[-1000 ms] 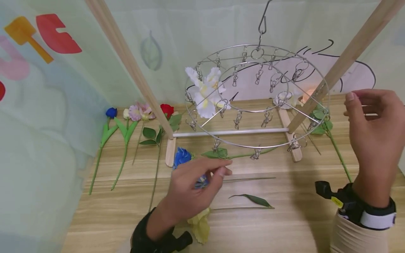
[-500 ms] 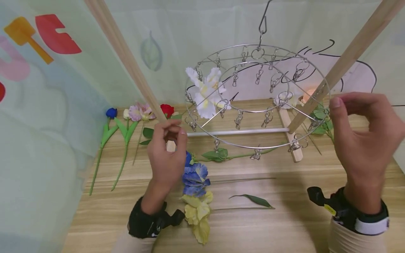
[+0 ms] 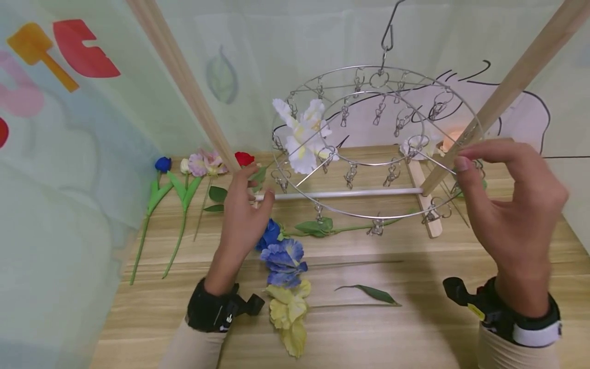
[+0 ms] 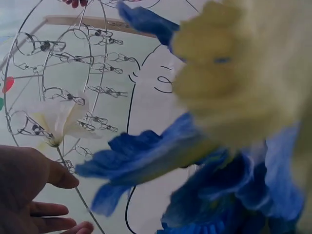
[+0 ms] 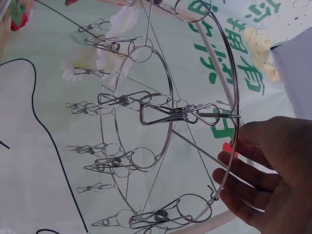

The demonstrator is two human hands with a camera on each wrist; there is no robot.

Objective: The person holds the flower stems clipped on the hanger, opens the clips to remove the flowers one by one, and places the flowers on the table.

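A round wire clip hanger hangs from a hook, its rings bearing several metal clips. A white flower is at its left side, the thin stem running down past my left hand. That left hand is beside the left wooden post, thumb and fingers apart; in the left wrist view nothing is seen between them. At the opposite side, my right hand reaches the hanger's outer rim. The right wrist view shows my right fingers loosely bent around the rim; whether they pinch it is unclear.
Wooden posts and a white bar form the stand. A yellow flower, blue flowers and tulips lie on the table. A loose leaf lies near the front. A printed curtain hangs behind.
My left hand has moved up and left from above the blue flowers to the left post. My right hand has moved left to the hanger's rim. The white flower stays on the hanger.
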